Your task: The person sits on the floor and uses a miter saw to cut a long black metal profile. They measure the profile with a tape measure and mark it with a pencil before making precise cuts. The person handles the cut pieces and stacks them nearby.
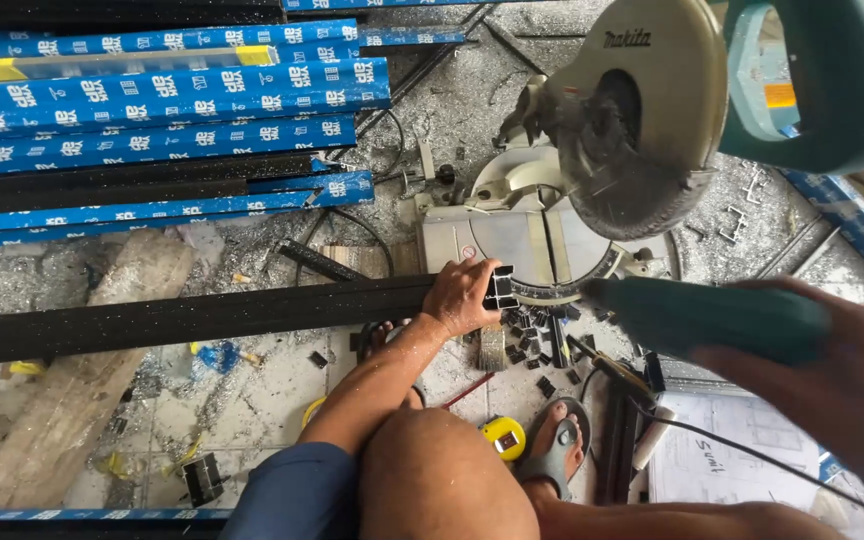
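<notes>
Left hand (464, 297) presses black aluminium profile (192, 320) on mitre saw (552, 235) table; right hand (832, 375) grips teal saw handle (707, 318).

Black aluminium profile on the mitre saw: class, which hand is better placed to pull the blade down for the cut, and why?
The right hand: its grip is on the saw's teal handle, near the raised blade. The left hand presses the black profile on the saw table, so it seems occupied.
</notes>
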